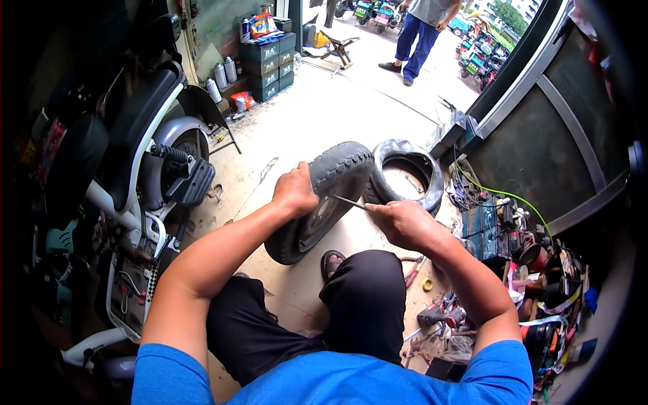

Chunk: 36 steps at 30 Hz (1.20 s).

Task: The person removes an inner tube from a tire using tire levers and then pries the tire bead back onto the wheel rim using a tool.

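A black-tyred wheel stands tilted on the floor in front of my knees, its rim facing to the right. My left hand is closed on the tyre's left side, with some fingers hidden. My right hand grips a thin metal tyre lever, whose far tip reaches to the wheel's rim. Just beyond, a loose black ring, like a tyre or an inner tube, lies on the floor.
A white electric scooter stands at the left. Dark drawer boxes and spray cans sit by the wall. Tools and parts clutter the right side, with a drill nearer me. Someone in blue trousers stands at the doorway.
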Available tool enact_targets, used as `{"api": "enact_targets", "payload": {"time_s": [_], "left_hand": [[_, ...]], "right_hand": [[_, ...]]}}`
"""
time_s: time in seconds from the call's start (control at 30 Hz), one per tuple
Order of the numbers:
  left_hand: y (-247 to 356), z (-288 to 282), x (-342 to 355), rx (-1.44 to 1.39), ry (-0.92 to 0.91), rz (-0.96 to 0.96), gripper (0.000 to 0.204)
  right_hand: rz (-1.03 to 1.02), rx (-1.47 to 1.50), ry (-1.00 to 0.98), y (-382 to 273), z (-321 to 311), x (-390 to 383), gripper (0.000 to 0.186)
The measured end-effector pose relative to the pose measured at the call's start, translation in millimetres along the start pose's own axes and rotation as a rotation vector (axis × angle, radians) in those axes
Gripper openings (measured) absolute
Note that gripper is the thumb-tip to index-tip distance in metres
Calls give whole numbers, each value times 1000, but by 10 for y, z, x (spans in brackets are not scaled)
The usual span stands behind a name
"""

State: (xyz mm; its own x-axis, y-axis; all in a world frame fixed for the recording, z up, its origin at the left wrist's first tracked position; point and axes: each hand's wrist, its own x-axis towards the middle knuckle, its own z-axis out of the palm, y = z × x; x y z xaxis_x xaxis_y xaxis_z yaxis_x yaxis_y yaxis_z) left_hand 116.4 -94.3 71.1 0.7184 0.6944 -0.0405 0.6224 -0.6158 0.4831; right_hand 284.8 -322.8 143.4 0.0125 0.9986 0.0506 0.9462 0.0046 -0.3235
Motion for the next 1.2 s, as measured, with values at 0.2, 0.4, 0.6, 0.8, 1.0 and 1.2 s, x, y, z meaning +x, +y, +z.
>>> {"api": "enact_targets", "payload": {"time_s": [0.2,0.4,0.6,0.8,1.0,1.2], "left_hand": [[97,83,41,31,15,31,42],[119,66,182,30,38,30,40],[-205,42,455,9,59,-34,49],[-260,-69,438,-75,70,-13,65],[-471,36,435,-81,7,31,130],[-728,196,-80,-316,64,-51,140]], "right_hand": [[186,-185,-276,-256,-338,507,24],[221,-258,-415,-348,-461,921,23],[57,-121,133,214,593,341,38],[59,39,378,602,1773,248,40],[345,484,423,659,3129,602,22],[796,1286,458,805,3550,603,26]]}}
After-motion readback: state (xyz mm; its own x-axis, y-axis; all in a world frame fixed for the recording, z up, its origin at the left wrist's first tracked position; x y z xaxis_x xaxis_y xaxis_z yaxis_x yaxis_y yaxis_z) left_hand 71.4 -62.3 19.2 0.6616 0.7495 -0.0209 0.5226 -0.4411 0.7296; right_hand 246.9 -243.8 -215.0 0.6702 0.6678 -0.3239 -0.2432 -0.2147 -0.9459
